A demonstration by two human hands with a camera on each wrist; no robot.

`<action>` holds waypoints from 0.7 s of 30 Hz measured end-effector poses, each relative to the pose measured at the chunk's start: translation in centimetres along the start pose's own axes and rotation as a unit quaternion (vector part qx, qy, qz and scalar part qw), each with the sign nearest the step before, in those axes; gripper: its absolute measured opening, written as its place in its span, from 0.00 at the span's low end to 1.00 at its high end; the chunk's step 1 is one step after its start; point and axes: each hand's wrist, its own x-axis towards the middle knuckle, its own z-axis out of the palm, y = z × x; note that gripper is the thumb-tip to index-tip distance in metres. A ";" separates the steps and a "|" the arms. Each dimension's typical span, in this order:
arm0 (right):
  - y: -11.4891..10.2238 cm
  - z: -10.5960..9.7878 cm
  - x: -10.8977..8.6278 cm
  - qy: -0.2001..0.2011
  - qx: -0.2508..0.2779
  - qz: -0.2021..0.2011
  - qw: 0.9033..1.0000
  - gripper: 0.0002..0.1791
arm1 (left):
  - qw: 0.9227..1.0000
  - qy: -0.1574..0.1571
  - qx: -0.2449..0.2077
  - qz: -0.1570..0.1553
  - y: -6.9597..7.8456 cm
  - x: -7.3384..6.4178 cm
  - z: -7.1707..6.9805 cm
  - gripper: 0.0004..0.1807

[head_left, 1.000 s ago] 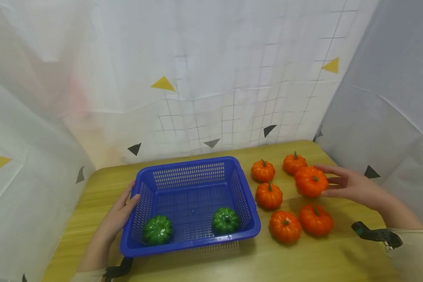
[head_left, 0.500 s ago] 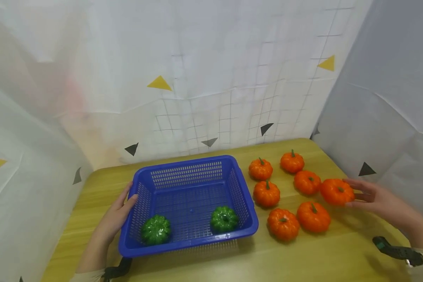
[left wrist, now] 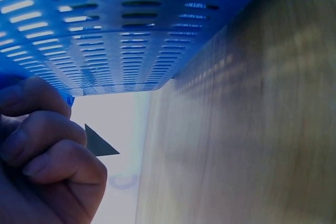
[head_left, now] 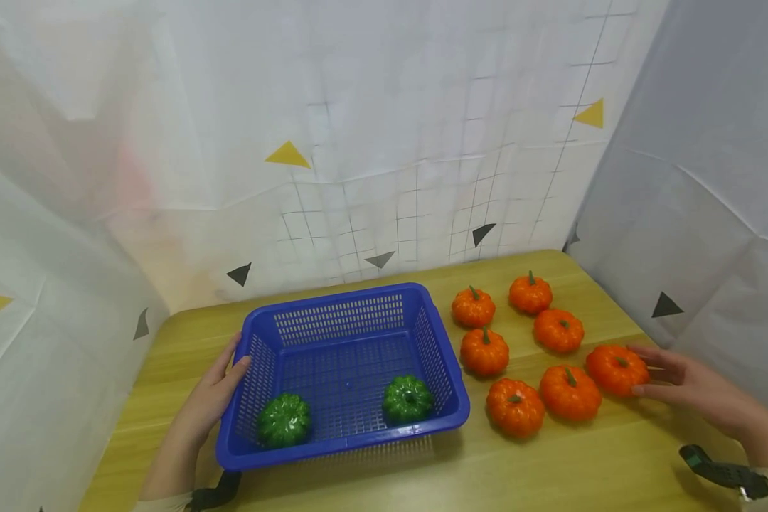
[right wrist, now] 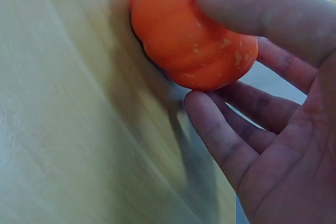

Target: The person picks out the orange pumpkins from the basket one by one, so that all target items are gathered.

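Note:
My right hand (head_left: 643, 371) holds an orange pumpkin (head_left: 616, 370) at the table's right side, low on the wood. In the right wrist view the thumb (right wrist: 252, 9) lies on top of this pumpkin (right wrist: 184, 35) and the fingers reach behind and under it. My left hand (head_left: 237, 359) grips the left wall of a blue slotted basket (head_left: 342, 293). In the left wrist view its fingers (left wrist: 42, 150) curl under the basket's rim (left wrist: 131, 30). Two green pumpkins (head_left: 284, 419) (head_left: 407, 398) lie in the basket's near half.
Several more orange pumpkins (head_left: 483, 351) sit in a loose cluster on the wooden table (head_left: 550, 476), between the basket and my right hand. White sheets with small triangles (head_left: 287, 154) close off the back and both sides.
My right hand carried the orange pumpkin from above the cluster out to the right and down to the table's right side. The left hand and the basket stayed put.

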 end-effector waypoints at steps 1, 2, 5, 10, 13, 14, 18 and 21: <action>-0.1 0.1 0.0 0.002 -0.005 0.001 1.000 0.38 | 1.000 -0.001 0.000 0.003 -0.1 0.0 0.0 0.40; -0.1 0.1 -0.1 0.003 -0.010 0.002 1.000 0.38 | 1.000 -0.002 -0.001 0.004 -0.1 0.0 -0.1 0.39; -0.1 0.1 -0.2 0.000 -0.024 0.004 1.000 0.39 | 1.000 -0.004 -0.003 0.003 -0.2 0.0 -0.1 0.40; 0.1 0.0 -0.4 -0.005 -0.034 0.017 0.999 0.41 | 1.000 -0.004 -0.005 -0.002 -0.2 0.1 -0.2 0.40; 0.0 0.0 -0.3 -0.005 -0.036 0.021 0.999 0.41 | 1.000 -0.005 -0.003 -0.006 -0.2 0.1 -0.2 0.40; 0.0 0.0 -0.3 -0.007 -0.034 0.023 0.999 0.41 | 1.000 -0.005 -0.004 -0.007 -0.1 0.1 -0.2 0.40; -0.2 0.1 -0.4 -0.014 -0.017 0.027 0.999 0.42 | 1.000 -0.007 -0.007 -0.013 0.0 0.0 -0.2 0.39; -0.1 0.2 -0.5 -0.015 0.001 0.029 0.999 0.43 | 1.000 -0.004 -0.009 -0.014 0.0 0.0 -0.1 0.39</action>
